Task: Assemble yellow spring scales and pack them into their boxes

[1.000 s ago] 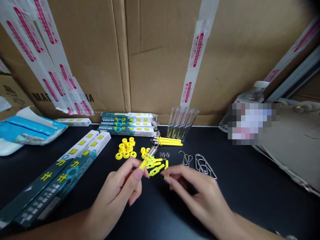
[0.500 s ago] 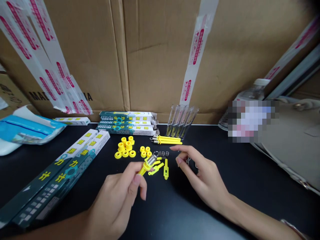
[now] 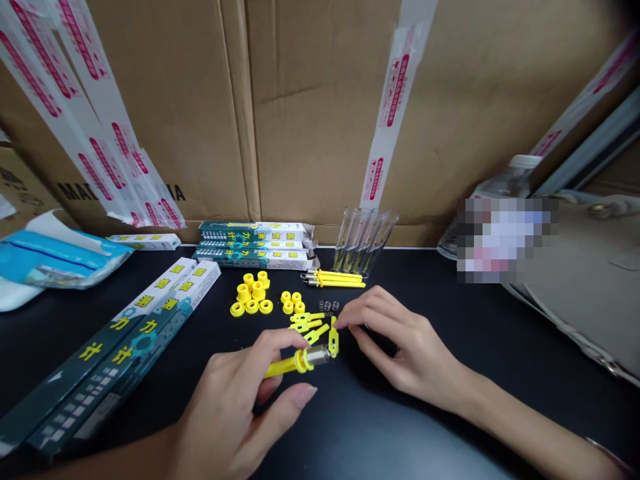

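Observation:
A yellow rod with a metal spring end (image 3: pixel 300 361) lies across the fingers of my left hand (image 3: pixel 250 393), its metal end pointing right; the thumb is spread away from it. My right hand (image 3: pixel 400 340) has its fingertips at the top of a small yellow slotted piece (image 3: pixel 333 341); whether they pinch it is hard to tell. More yellow slotted pieces (image 3: pixel 306 319) lie between the hands, beside small springs (image 3: pixel 328 306). Behind them are yellow rods with metal ends (image 3: pixel 335 280), yellow caps (image 3: pixel 257 291) and small yellow rings (image 3: pixel 287 307).
Clear tubes (image 3: pixel 365 240) stand at the back, right of stacked boxes (image 3: pixel 255 245). Two long boxes (image 3: pixel 125 340) lie on the left near a blue packet (image 3: pixel 65 257). A bottle (image 3: pixel 515 180) and a beige bag (image 3: pixel 585 280) are on the right.
The rod in my left hand has swung from pointing up to pointing right, and my left thumb has opened away. My right hand has moved slightly left and down to the slotted piece.

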A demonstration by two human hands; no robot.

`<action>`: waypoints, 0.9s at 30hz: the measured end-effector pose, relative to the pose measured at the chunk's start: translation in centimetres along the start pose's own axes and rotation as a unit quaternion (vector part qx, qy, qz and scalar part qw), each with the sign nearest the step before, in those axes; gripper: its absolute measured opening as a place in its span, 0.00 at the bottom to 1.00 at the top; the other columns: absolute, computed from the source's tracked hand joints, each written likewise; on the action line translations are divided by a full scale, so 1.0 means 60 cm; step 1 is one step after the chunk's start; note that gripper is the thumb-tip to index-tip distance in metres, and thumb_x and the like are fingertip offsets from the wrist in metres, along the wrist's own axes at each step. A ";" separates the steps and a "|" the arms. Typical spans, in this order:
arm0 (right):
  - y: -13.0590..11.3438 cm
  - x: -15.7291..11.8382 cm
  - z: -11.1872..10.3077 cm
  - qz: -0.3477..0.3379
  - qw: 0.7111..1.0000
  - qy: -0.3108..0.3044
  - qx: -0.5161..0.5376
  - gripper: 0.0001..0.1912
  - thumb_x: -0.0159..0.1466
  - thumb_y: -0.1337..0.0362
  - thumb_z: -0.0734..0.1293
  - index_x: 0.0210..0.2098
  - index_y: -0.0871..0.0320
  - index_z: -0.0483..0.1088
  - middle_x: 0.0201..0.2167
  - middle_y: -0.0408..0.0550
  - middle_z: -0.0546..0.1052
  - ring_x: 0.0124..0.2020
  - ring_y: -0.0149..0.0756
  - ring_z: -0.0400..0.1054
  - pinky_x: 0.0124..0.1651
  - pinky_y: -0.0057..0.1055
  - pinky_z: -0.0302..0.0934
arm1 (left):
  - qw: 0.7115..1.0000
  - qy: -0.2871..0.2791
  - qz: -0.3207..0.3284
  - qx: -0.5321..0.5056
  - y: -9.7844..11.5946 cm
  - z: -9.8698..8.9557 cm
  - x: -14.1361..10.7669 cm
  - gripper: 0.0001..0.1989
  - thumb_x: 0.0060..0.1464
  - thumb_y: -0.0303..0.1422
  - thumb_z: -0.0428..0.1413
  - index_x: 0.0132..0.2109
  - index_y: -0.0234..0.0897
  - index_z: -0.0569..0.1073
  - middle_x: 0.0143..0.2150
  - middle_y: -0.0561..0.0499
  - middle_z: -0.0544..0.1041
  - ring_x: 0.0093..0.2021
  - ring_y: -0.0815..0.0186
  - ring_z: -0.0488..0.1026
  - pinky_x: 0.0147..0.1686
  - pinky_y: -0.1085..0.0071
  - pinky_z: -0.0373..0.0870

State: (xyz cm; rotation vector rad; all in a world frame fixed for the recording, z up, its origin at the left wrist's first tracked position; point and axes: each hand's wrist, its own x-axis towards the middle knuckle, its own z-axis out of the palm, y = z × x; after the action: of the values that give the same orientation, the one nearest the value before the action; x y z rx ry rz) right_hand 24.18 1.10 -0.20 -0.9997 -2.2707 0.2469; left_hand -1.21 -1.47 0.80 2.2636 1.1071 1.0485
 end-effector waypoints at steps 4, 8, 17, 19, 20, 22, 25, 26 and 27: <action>0.011 0.003 -0.016 -0.106 0.982 -0.104 -0.117 0.17 0.69 0.75 0.59 0.52 0.57 0.73 0.49 0.55 0.76 0.47 0.46 0.65 0.48 0.46 0.62 | 0.998 -0.027 0.036 0.034 -0.011 0.002 -0.003 0.07 0.66 0.32 0.53 0.49 0.48 0.70 0.34 0.59 0.83 0.28 0.67 0.79 0.30 0.77 0.69; 0.015 0.004 -0.019 -0.105 0.976 -0.129 -0.138 0.16 0.71 0.74 0.58 0.51 0.57 0.73 0.48 0.55 0.76 0.46 0.44 0.64 0.47 0.43 0.61 | 0.997 -0.031 0.037 0.059 -0.014 0.006 0.002 0.05 0.67 0.32 0.51 0.49 0.45 0.68 0.32 0.59 0.81 0.26 0.70 0.78 0.29 0.77 0.67; 0.007 0.002 -0.012 -0.112 0.982 -0.098 -0.117 0.11 0.74 0.69 0.57 0.39 0.60 0.70 0.37 0.52 0.76 0.38 0.41 0.65 0.41 0.38 0.61 | 0.997 -0.052 0.019 0.048 -0.007 0.012 0.009 0.10 0.66 0.28 0.47 0.52 0.45 0.65 0.32 0.60 0.79 0.29 0.73 0.78 0.21 0.82 0.64; 0.002 -0.002 -0.008 -0.093 0.990 -0.063 -0.085 0.11 0.74 0.70 0.55 0.40 0.60 0.68 0.35 0.51 0.75 0.35 0.39 0.66 0.39 0.35 0.62 | 0.997 -0.056 0.019 0.046 -0.007 0.013 0.009 0.09 0.66 0.29 0.47 0.51 0.45 0.66 0.31 0.60 0.79 0.28 0.73 0.78 0.23 0.82 0.67; -0.001 -0.006 -0.005 -0.067 0.995 -0.040 -0.057 0.10 0.74 0.70 0.55 0.41 0.60 0.67 0.34 0.49 0.75 0.34 0.36 0.67 0.37 0.32 0.63 | 0.997 -0.057 0.018 0.045 -0.007 0.013 0.009 0.08 0.66 0.30 0.48 0.50 0.45 0.66 0.29 0.61 0.78 0.26 0.73 0.77 0.23 0.82 0.68; -0.014 -0.013 0.002 0.007 1.000 0.008 0.003 0.07 0.74 0.70 0.56 0.45 0.57 0.65 0.34 0.45 0.75 0.31 0.31 0.69 0.35 0.27 0.63 | 0.997 -0.053 0.019 0.050 -0.008 0.014 0.009 0.07 0.65 0.31 0.49 0.50 0.45 0.67 0.25 0.64 0.75 0.21 0.74 0.75 0.23 0.83 0.68; -0.041 -0.022 0.015 0.067 0.993 0.043 0.091 0.06 0.73 0.69 0.60 0.47 0.53 0.65 0.35 0.40 0.76 0.30 0.26 0.70 0.34 0.21 0.63 | 0.996 -0.043 0.028 0.070 -0.010 0.014 0.008 0.07 0.66 0.33 0.50 0.50 0.47 0.68 0.29 0.65 0.79 0.25 0.75 0.78 0.30 0.84 0.71; -0.051 -0.024 0.020 0.083 0.989 0.041 0.120 0.06 0.73 0.68 0.61 0.47 0.52 0.65 0.36 0.40 0.76 0.31 0.26 0.71 0.35 0.21 0.64 | 0.996 -0.041 0.032 0.076 -0.011 0.014 0.008 0.08 0.67 0.33 0.50 0.51 0.48 0.68 0.34 0.64 0.81 0.30 0.75 0.81 0.35 0.85 0.72; -0.059 -0.024 0.025 0.099 0.983 0.042 0.147 0.05 0.72 0.67 0.62 0.46 0.51 0.66 0.36 0.39 0.76 0.32 0.26 0.71 0.35 0.20 0.64 | 0.995 -0.039 0.035 0.081 -0.012 0.014 0.008 0.08 0.68 0.33 0.50 0.51 0.49 0.69 0.38 0.64 0.82 0.34 0.74 0.82 0.39 0.85 0.72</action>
State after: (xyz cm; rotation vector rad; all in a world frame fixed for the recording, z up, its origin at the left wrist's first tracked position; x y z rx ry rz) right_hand 21.85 -2.31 -0.65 -1.0555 -1.9879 0.5946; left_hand -0.73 -0.70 0.06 2.4645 1.1248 0.9165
